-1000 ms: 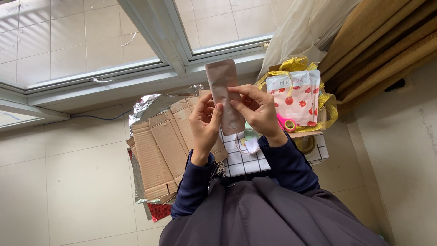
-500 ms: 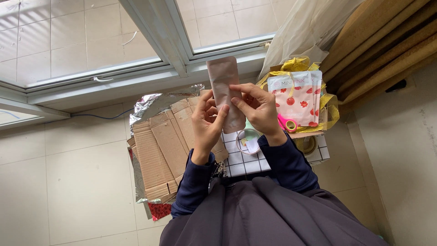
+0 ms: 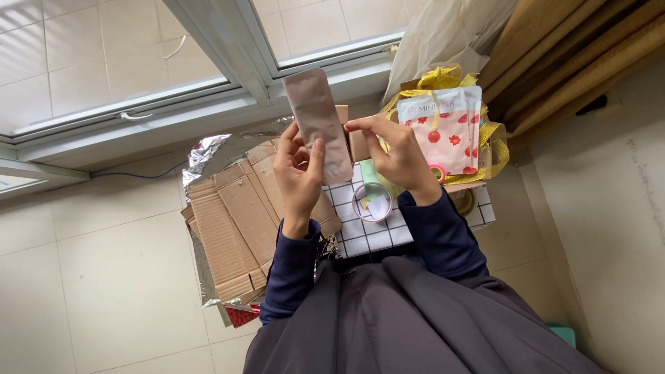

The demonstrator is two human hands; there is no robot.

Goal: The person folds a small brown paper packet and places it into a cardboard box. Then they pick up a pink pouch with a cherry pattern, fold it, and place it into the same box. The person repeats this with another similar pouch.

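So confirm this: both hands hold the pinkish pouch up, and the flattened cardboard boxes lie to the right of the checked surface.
Not quite. In the head view the left hand and right hand do hold the pinkish pouch up, but the flattened cardboard boxes lie to the left of the checked surface, not the right.

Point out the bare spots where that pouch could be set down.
Bare floor tiles left of the flattened cardboard, and tiles right of the strawberry-print bags. The checked surface under the left hand, right hand and pouch is crowded.
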